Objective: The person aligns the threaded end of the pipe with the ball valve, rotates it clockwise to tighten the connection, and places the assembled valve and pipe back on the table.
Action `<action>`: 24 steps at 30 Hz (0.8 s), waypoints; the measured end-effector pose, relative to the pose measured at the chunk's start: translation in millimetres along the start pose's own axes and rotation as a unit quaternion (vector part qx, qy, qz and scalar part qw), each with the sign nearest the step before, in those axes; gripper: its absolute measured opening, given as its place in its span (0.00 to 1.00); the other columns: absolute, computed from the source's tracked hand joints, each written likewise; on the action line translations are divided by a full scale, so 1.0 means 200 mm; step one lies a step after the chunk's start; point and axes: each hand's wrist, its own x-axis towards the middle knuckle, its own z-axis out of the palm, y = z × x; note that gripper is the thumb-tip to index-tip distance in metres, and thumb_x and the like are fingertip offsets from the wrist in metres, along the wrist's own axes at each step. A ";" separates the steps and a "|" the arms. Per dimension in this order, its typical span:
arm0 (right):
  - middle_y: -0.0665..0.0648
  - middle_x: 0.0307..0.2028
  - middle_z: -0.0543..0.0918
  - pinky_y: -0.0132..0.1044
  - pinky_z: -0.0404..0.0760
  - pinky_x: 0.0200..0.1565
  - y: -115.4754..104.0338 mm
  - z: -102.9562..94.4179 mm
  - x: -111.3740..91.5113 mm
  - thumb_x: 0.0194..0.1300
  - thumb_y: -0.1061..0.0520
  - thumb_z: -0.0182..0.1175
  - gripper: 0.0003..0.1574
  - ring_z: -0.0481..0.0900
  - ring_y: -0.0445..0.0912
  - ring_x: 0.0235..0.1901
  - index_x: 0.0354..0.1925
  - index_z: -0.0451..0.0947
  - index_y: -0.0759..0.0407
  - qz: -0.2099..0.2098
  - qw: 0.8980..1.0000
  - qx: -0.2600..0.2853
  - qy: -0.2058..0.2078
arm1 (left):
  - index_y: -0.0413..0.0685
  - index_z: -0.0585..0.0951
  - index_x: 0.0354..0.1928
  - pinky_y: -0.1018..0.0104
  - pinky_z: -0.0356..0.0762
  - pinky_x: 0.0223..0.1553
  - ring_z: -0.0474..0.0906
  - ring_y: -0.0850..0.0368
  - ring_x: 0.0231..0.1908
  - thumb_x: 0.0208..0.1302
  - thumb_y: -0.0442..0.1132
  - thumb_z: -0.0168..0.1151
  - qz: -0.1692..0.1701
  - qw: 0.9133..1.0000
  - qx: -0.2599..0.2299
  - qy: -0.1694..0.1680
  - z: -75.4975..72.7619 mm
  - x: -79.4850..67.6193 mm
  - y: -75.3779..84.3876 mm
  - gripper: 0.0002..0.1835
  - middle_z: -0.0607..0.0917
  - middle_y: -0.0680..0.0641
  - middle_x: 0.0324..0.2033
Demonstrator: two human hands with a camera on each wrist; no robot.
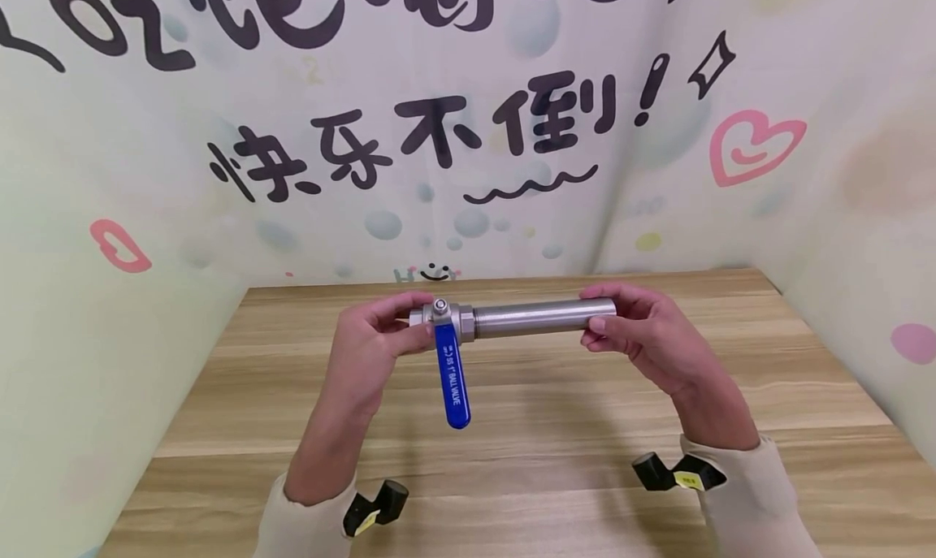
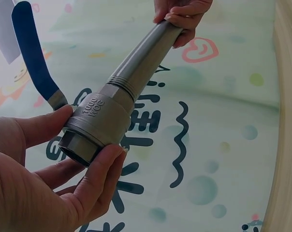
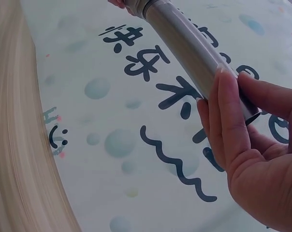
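A steel ball valve with a blue lever handle is joined to a long steel pipe, threads showing at the joint in the left wrist view. My left hand grips the valve body at its open hex end, thumb on one side and fingers on the other. At the far end of the pipe, my right hand holds it between thumb and fingers. Held nearly level above the table, the assembly has its lever pointing toward me. In the right wrist view, the pipe's end shows between the right fingers and thumb.
Below the hands lies a wood-grain table. A printed backdrop with dark lettering rises behind its far edge and along both sides. Small black devices sit at both cuffs.
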 end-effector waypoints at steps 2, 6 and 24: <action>0.65 0.38 0.73 0.40 0.79 0.38 0.00 0.00 0.00 0.61 0.73 0.51 0.16 0.81 0.50 0.29 0.49 0.72 0.71 0.002 1.000 -0.003 0.004 | 0.37 0.81 0.43 0.58 0.79 0.37 0.76 0.45 0.34 0.50 0.25 0.64 0.002 1.000 0.000 -0.001 0.00 0.00 0.00 0.15 0.78 0.39 0.38; 0.65 0.37 0.74 0.39 0.80 0.37 -0.01 0.01 -0.01 0.63 0.70 0.51 0.14 0.81 0.49 0.30 0.48 0.72 0.71 0.005 1.000 -0.018 0.017 | 0.37 0.81 0.43 0.58 0.79 0.37 0.76 0.45 0.33 0.50 0.25 0.64 0.004 1.000 0.001 -0.003 0.00 -0.01 0.00 0.15 0.78 0.39 0.38; 0.65 0.37 0.75 0.40 0.80 0.37 0.00 0.04 0.00 0.64 0.62 0.54 0.14 0.81 0.49 0.29 0.45 0.75 0.71 0.015 0.996 -0.044 0.078 | 0.36 0.81 0.42 0.59 0.79 0.36 0.76 0.45 0.34 0.50 0.24 0.63 0.007 1.000 0.005 -0.003 0.01 -0.01 0.01 0.15 0.78 0.38 0.38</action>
